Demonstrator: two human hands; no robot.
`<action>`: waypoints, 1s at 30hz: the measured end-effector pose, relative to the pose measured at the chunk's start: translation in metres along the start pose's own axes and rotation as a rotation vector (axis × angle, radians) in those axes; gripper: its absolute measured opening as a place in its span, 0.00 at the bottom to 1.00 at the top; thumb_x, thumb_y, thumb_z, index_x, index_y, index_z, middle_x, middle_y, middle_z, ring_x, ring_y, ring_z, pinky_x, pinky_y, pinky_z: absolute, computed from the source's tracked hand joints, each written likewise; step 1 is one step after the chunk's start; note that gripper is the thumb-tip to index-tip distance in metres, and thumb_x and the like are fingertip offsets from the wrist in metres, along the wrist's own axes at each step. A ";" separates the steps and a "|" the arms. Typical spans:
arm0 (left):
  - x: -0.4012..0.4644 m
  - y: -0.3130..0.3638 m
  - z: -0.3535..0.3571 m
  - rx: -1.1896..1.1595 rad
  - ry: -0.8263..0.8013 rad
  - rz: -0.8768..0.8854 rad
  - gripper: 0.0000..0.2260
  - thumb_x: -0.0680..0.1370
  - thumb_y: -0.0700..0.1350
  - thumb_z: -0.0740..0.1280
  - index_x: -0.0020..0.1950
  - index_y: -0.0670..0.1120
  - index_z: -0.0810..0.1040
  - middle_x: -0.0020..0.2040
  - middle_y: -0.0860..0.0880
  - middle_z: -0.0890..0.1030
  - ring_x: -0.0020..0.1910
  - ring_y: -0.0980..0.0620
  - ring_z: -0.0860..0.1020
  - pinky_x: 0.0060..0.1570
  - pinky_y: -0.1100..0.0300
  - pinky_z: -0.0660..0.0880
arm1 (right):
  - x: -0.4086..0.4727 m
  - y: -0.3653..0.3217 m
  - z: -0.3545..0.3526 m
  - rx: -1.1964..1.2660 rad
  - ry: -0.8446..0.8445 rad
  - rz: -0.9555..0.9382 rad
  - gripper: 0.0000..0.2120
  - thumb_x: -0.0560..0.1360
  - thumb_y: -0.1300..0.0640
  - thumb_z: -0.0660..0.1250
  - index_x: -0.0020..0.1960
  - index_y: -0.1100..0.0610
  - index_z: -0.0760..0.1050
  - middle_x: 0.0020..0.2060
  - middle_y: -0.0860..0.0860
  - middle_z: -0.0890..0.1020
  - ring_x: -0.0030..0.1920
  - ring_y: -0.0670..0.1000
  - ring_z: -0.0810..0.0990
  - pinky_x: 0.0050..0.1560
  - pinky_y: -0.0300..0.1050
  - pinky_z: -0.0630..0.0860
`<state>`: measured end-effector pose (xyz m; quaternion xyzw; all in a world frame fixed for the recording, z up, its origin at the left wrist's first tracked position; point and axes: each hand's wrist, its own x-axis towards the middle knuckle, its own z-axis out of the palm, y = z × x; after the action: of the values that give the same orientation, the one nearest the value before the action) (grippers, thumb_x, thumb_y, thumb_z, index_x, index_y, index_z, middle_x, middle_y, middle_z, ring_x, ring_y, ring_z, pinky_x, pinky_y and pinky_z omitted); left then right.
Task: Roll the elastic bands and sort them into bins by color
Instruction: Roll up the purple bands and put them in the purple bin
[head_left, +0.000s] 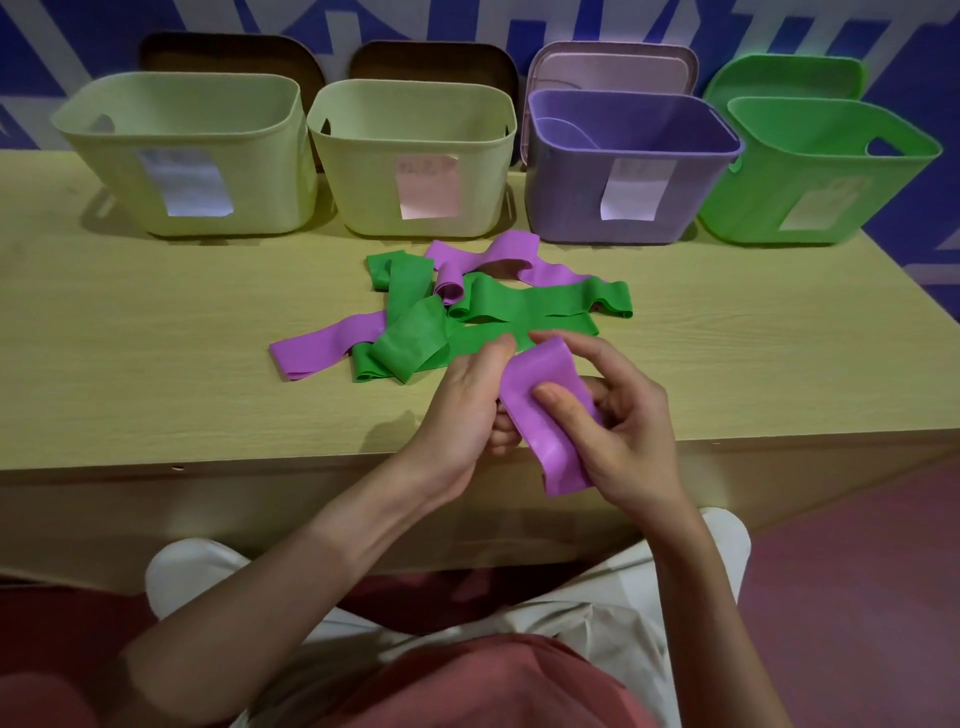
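The counter (156, 322) is a pale, yellowish wood-grain top with a plain front panel below its near edge. Behind it rises a blue wall (47, 47) with white angular shapes, and the floor (857, 597) at the right is dull red.

Four bins stand in a row along the counter's far edge: two pale yellow-green bins (192, 150) (415, 156) at the left and middle, one purple bin (623, 161) next, and one bright green bin (815, 171) by the far right corner. Each carries a pale label on its front. Behind each bin a lid leans against the wall: two dark brown lids (228, 52) (431, 60), one pink lid (613, 67) and one green lid (784, 75).

In the middle of the counter lies a tangled heap of loose bands: green bands (519, 306) crossing purple bands (322, 348); how many there are of each I cannot tell, as they overlap.

Over the near edge, both hands hold one purple band (545, 410), lifted off the counter. The left hand (462, 410) has its fingers curled round the band's left edge. The right hand (618, 426) pinches it, thumb on the front, fingers behind. The band's lower end hangs free below the hands.
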<state>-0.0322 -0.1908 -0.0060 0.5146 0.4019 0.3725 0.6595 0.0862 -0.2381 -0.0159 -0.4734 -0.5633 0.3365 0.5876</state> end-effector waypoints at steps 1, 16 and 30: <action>0.000 -0.001 0.000 -0.014 -0.005 -0.009 0.20 0.83 0.46 0.51 0.30 0.46 0.61 0.19 0.54 0.59 0.18 0.57 0.56 0.22 0.68 0.53 | 0.000 0.000 0.001 0.003 0.011 0.008 0.12 0.73 0.60 0.69 0.55 0.51 0.75 0.26 0.48 0.79 0.26 0.41 0.73 0.30 0.35 0.70; -0.002 -0.009 -0.004 0.464 0.075 0.474 0.23 0.81 0.55 0.49 0.31 0.42 0.66 0.25 0.46 0.66 0.26 0.48 0.66 0.31 0.45 0.64 | 0.000 0.003 -0.004 -0.031 0.059 0.007 0.03 0.73 0.59 0.68 0.43 0.55 0.74 0.27 0.42 0.78 0.27 0.38 0.72 0.29 0.30 0.66; -0.003 0.012 0.004 -0.155 -0.043 -0.099 0.20 0.82 0.49 0.54 0.29 0.49 0.59 0.20 0.54 0.55 0.18 0.57 0.52 0.25 0.67 0.49 | 0.009 -0.008 -0.009 0.021 -0.029 -0.043 0.15 0.75 0.63 0.68 0.62 0.58 0.75 0.41 0.49 0.84 0.41 0.43 0.78 0.43 0.35 0.73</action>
<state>-0.0305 -0.1931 0.0067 0.4494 0.3825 0.3583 0.7235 0.0951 -0.2337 -0.0046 -0.4502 -0.5782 0.3365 0.5914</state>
